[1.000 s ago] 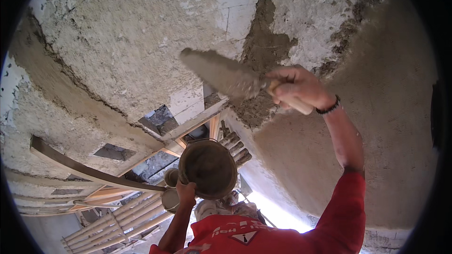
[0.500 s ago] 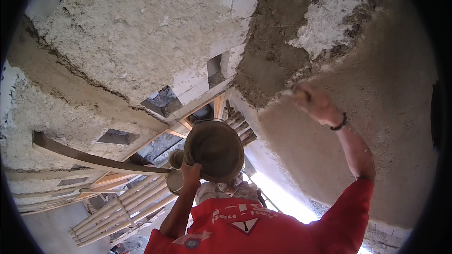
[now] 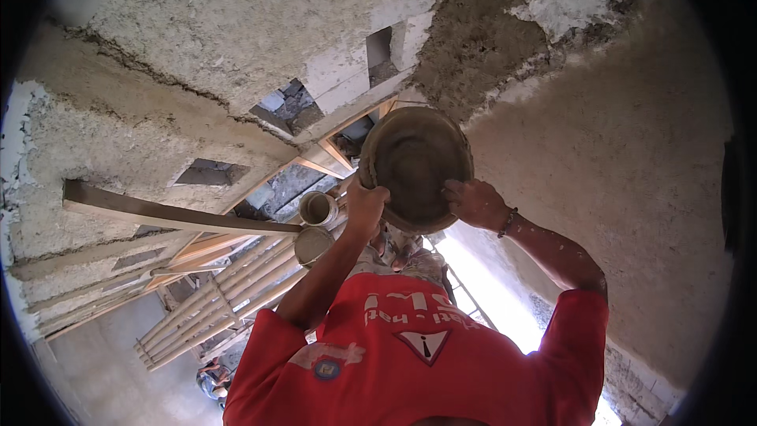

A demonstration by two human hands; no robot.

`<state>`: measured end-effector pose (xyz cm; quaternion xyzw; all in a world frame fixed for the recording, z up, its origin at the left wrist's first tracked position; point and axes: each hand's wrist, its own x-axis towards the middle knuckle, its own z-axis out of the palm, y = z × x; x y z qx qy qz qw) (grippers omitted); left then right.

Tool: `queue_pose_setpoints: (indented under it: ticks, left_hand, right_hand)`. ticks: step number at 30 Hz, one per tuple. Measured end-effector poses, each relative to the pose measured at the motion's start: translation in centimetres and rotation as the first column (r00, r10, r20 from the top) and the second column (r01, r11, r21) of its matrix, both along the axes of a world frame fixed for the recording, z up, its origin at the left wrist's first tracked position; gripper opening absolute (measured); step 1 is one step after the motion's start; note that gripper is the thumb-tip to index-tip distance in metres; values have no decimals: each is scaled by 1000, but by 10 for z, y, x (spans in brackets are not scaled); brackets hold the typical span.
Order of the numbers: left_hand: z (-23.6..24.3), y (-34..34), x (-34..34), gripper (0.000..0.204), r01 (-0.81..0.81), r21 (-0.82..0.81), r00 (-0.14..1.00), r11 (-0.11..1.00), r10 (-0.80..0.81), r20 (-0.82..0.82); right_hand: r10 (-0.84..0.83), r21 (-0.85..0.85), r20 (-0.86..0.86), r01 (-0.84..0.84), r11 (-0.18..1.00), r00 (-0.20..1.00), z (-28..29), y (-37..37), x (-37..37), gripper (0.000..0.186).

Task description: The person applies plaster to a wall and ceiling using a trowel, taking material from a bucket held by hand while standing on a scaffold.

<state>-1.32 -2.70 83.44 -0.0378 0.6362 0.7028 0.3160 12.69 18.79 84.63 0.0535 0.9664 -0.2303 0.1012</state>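
Observation:
A round mortar-smeared bucket [image 3: 418, 170] hangs in front of me, its mouth facing up at me and wet grey-brown mortar coating its inside. My left hand [image 3: 367, 203] is closed on its left rim. My right hand [image 3: 478, 205] is at the right rim, its curled fingertips reaching just inside the mouth. What those fingers hold is hidden. Beyond the bucket, a dark patch of damp mortar [image 3: 477, 39] covers part of the rough wall, next to smoother plaster [image 3: 599, 166].
Two smaller buckets, one upper [image 3: 318, 208] and one lower [image 3: 313, 246], stand left of my left arm. A long curved board [image 3: 173, 211] and bamboo poles [image 3: 229, 300] lie to the left. Another person [image 3: 213, 380] is far below. Square holes [image 3: 289, 107] pierce the wall.
My right hand has come down from the wall, where it held something with a brownish end, to the bucket's rim. The bucket and my left hand have shifted right and upward in view.

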Motion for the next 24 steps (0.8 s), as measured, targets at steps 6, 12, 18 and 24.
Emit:
queue_pose_setpoints:
  ticks: [6,12,18,24]
  left_hand:
    - [5,-3,5,42,-27,-35,999,999,26,-18]
    - [-8,-12,8,50,4,-49,999,999,-2,36]
    - [-17,-26,12,49,-30,-40,999,999,31,36]
    - [-23,-45,10,40,-112,-97,993,989,114,17]
  right_hand:
    - [-68,-20,-64,67,998,996,18,-5,29,35]
    - [-136,15,125,136,991,983,49,0,25,36]
    - [-142,-68,-25,140,988,990,122,11,2,40]
    - [20,-178,-71,-33,983,997,230,22,-33,42]
